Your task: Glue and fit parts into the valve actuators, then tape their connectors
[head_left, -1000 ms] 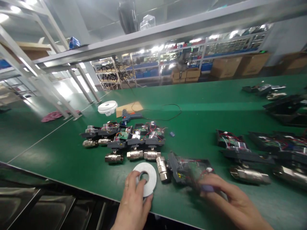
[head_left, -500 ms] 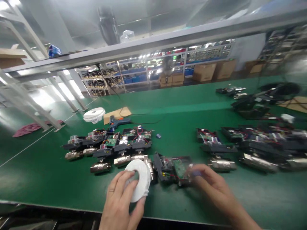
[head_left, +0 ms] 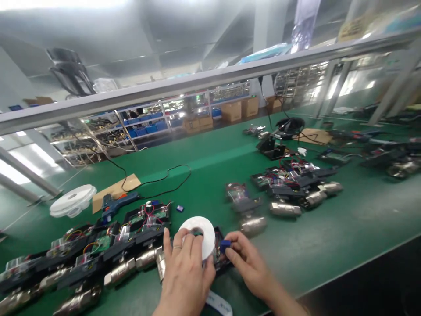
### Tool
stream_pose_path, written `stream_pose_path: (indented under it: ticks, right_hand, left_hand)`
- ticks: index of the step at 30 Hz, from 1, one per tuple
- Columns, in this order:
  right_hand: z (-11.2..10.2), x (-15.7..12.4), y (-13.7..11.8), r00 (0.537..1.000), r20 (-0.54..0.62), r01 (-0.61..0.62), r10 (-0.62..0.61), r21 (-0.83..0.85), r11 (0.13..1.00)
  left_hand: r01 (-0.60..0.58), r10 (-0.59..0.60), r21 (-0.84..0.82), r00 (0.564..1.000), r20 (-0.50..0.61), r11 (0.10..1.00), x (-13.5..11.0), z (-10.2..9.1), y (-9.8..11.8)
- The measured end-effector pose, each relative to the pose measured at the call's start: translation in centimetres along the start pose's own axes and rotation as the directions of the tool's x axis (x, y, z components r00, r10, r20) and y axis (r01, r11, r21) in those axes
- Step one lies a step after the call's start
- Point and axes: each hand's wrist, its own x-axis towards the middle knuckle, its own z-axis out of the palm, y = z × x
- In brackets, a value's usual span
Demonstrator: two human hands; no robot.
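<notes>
My left hand [head_left: 186, 274] is closed around a white ring-shaped roll of tape [head_left: 200, 235], held upright above the green table [head_left: 329, 245]. A loose strip from the roll trails down near the table's front edge. My right hand [head_left: 246, 261] pinches a small blue block [head_left: 225, 245] right beside the roll. Just behind both hands lies a black valve unit with a circuit board and red wires [head_left: 220, 259], mostly hidden by the hands and the roll.
A row of black units on metal valve bodies [head_left: 98, 259] runs to the left. More units [head_left: 296, 186] lie to the right. A glue gun [head_left: 115, 204], cardboard [head_left: 115, 191], white rolls [head_left: 73, 199] and a small blue part [head_left: 179, 208] sit behind.
The view swung right. My left hand lifted the tape roll off the table and turned it upright. My right hand came in next to it, pinching the blue block.
</notes>
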Motion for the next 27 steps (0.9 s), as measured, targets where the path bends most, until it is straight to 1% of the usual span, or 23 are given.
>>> stream_pose_path:
  ticks: [3, 6, 10, 15, 19, 22, 24, 27]
  right_hand:
    - [0.2, 0.1, -0.2, 0.999, -0.008, 0.033, -0.033, -0.033, 0.999]
    - [0.5, 0.3, -0.5, 0.997, -0.022, 0.073, -0.075, -0.075, 0.994]
    - [0.8, 0.4, -1.0, 0.992, -0.033, 0.115, -0.119, -0.115, 0.987]
    - [1.1, 0.5, -1.4, 0.986, -0.056, 0.146, -0.156, -0.158, 0.977]
    - [1.3, 0.8, -1.7, 0.980, -0.068, 0.168, -0.184, -0.192, 0.967]
    - [1.7, 0.9, -1.6, 0.972, -0.093, 0.189, -0.214, -0.229, 0.955]
    - [2.2, 0.8, -1.4, 0.962, -0.135, 0.197, -0.237, -0.258, 0.946]
    - [3.1, 0.5, -1.0, 0.946, -0.219, 0.179, -0.240, -0.265, 0.947]
  left_hand:
    - [-0.015, 0.016, -0.018, 0.998, 0.055, 1.000, 0.1, 0.3, -1.2]
    - [-0.040, 0.041, -0.015, 0.996, 0.079, 0.999, 0.2, 0.3, -1.6]
    - [-0.067, 0.069, -0.024, 0.992, 0.102, 0.997, 0.4, 0.4, -1.6]
    - [-0.013, 0.016, -0.036, 0.996, 0.084, 0.999, 0.5, 0.3, -1.2]
    - [-0.061, 0.064, -0.030, 0.992, 0.111, 0.998, 0.5, 0.4, -1.5]
    - [-0.052, 0.052, -0.005, 0.996, 0.069, 0.999, 0.4, 0.7, -1.5]
    - [-0.059, 0.059, 0.001, 0.997, 0.043, 0.998, 0.2, 1.2, -1.2]
    - [0.000, -0.001, -0.005, 0.999, -0.042, 1.000, -0.2, 2.1, -0.2]
